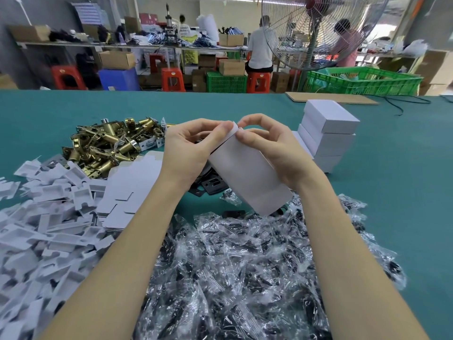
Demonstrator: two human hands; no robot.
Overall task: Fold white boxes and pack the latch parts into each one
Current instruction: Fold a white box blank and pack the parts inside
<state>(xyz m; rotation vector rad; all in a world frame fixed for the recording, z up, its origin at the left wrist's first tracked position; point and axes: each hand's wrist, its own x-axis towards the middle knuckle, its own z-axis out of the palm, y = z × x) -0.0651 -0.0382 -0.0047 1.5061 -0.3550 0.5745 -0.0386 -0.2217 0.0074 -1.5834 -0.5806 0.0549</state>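
Here we hold one white box point(247, 173) up between both hands, its far end raised, above the bagged screws point(235, 266). Our left hand point(188, 153) grips that end, thumb and fingers pinching a small flap point(232, 130); our right hand point(272, 148) clamps the opposite side, fingertips curled on the neighbouring flap. The risk, as we judge it, is creasing a flap off its score line if the pinch twists, or the box bowing under the right hand's squeeze so the end will not tuck. Whether anything is inside, we cannot tell. The brass latches point(107, 146) lie beyond the left hand; the finished boxes point(328, 133) stand just past the right.
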